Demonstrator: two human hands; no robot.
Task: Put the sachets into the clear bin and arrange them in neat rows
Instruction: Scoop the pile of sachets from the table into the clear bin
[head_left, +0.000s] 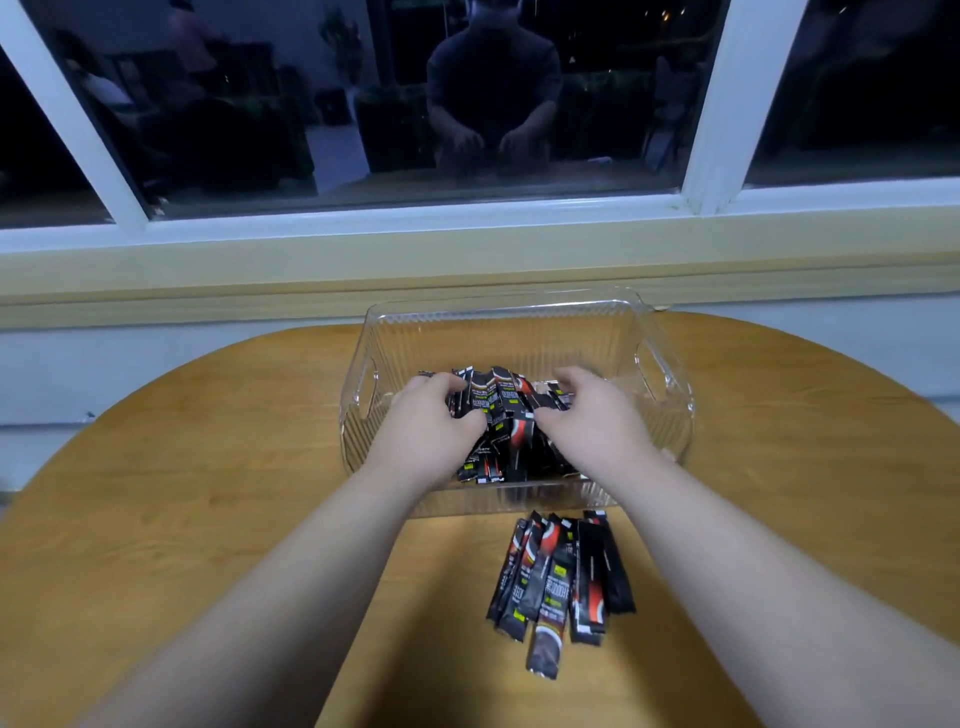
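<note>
In clear bin (519, 338), sachet bundle (506, 410) is gripped by curled left hand (431, 428) and right hand (592, 423); loose sachets (561, 577) are seen on table (208, 493)

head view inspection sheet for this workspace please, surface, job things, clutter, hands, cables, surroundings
surface: round wooden table, set against the wall
job's things: clear bin upright at the far middle; binned sachets bunched, not yet in neat rows; loose sachets piled on the table in front of the bin
clutter: nothing seen
grippers: left hand and right hand inside the bin, fingers curled round the binned sachets from either side
cables: nothing seen
surroundings: dark window behind the table, a person's reflection in it
</note>
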